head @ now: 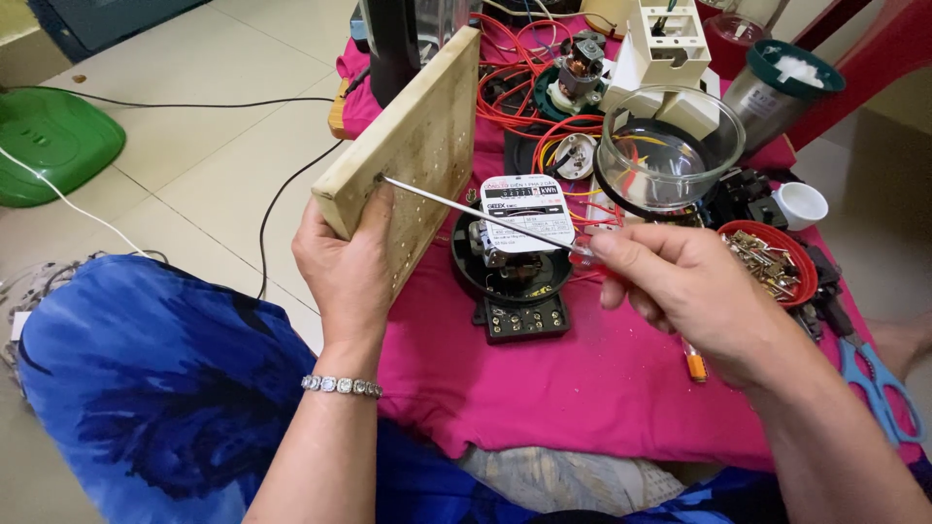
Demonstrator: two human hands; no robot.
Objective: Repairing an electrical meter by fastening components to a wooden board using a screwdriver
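My left hand (351, 267) grips the near end of a pale wooden board (417, 136), which stands on its edge and is dotted with small holes. My right hand (680, 286) holds a long thin screwdriver (476, 212); its metal shaft runs up-left and the tip touches the board's near edge just above my left thumb. Under the shaft sits an opened black electricity meter (515, 257) with a white dial plate and a terminal block, lying on a pink cloth (544, 378).
A clear glass meter cover (670, 146), red wires (515, 87), a small motor (578, 68), a red dish of metal parts (772, 257), a white cup (801, 204) and blue scissors (879, 383) crowd the cloth. A green object (49, 141) and cables lie on the tiled floor.
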